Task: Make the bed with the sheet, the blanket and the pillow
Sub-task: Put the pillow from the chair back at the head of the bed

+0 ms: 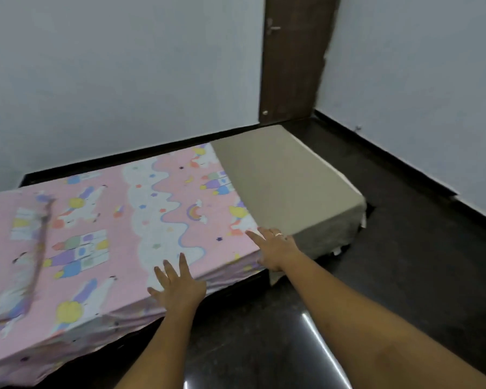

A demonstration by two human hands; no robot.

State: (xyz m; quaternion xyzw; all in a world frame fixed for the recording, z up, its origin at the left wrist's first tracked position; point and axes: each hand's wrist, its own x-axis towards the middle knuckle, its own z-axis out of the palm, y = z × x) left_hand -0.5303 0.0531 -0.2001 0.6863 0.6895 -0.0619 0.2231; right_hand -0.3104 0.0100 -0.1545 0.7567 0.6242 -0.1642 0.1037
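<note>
Far left: blurred, rumpled fold (37, 248) of fabric lying on top of the sheet, same print. Left to centre: pink sheet (110, 220) printed with unicorns, castles and rainbows, spread over most of the mattress, near edge hanging over the side. Centre, at that near edge: left hand (178, 287), released, fingers straight and spread, palm flat on the sheet. Just right of it: right hand (275, 249), likewise released, fingers extended, ring on one finger, pressing the sheet's right-hand border where print meets bare cover. Right: beige mattress (292, 186), uncovered end, low on the dark glossy floor (404, 262). Behind the mattress end: brown door (295, 60) with metal handle, set between pale walls (96, 66).
</note>
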